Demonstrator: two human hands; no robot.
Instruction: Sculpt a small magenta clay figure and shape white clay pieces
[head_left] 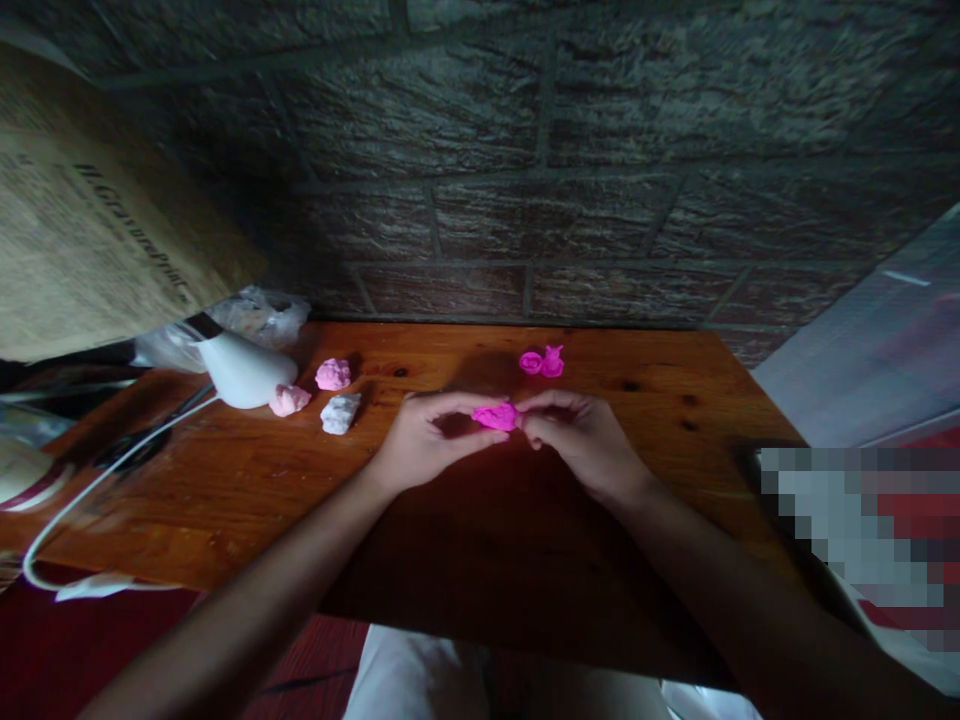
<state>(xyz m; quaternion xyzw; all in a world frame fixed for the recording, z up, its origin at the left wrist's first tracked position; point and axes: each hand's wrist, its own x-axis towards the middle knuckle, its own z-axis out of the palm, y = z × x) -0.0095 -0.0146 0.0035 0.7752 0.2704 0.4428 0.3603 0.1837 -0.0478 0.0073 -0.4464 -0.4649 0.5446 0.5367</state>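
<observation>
Dim stone-block wall [600,150] behind a brown wooden table [660,440]

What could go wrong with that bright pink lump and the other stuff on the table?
The bright pink lump is pinched between the left hand and right hand, so squeezing too hard might squash it. The little pink figure sits just beyond them and could get bumped. The white cord loops near the table's edge; if snagged, it might tug the white stand.

Table [660,400] before a wall [480,220]
On it, three lumps [340,413] lie left, just right of the lamp base [244,368]; a figure [553,363] and a dish [531,363] sit behind the clay [494,416] between left hand [424,437] and right hand [585,440].
</observation>
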